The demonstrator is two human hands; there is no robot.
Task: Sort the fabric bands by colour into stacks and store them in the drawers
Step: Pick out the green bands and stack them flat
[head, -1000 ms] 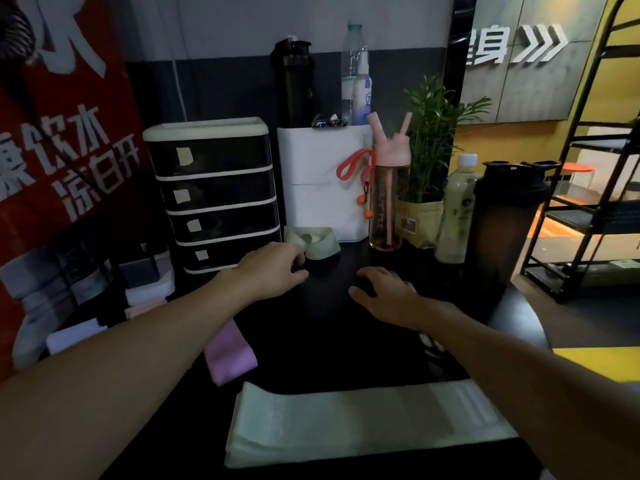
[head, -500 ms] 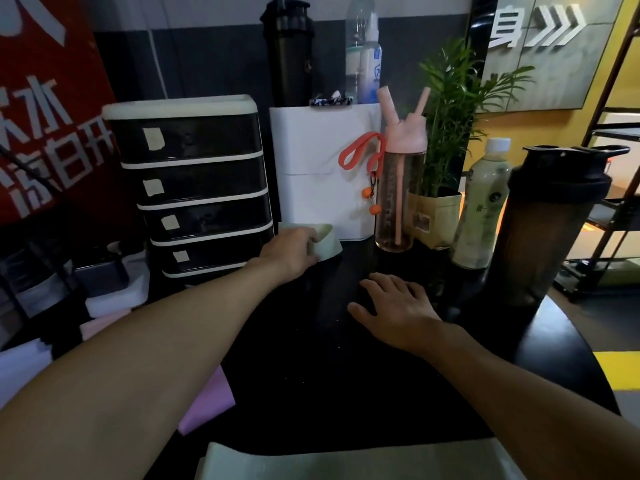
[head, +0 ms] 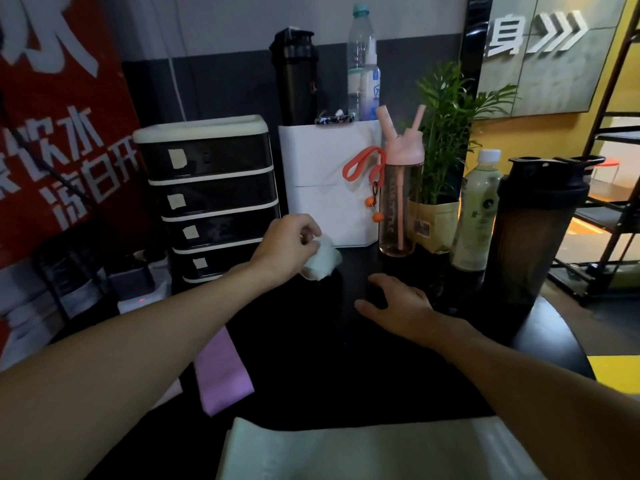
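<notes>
My left hand (head: 285,249) is closed around a crumpled pale green fabric band (head: 322,260), held just above the black table (head: 311,358) in front of the white box. My right hand (head: 398,303) rests flat on the table with fingers spread and nothing in it. A stack of pale green bands (head: 363,452) lies flat at the near edge. A pink band (head: 221,375) lies at the table's left, partly under my left forearm. The black drawer unit (head: 207,199) with several shut drawers stands at the back left.
Behind my hands stand a white box (head: 329,188), a pink straw bottle (head: 398,202), a potted plant (head: 440,157), a pale drink bottle (head: 478,213) and a dark shaker (head: 536,230). A red banner (head: 59,133) fills the left. A metal shelf (head: 609,202) stands at the right.
My left hand reached the pale green band by the white box, closed on it and lifted it, bunched up. My right hand stayed flat on the table.
</notes>
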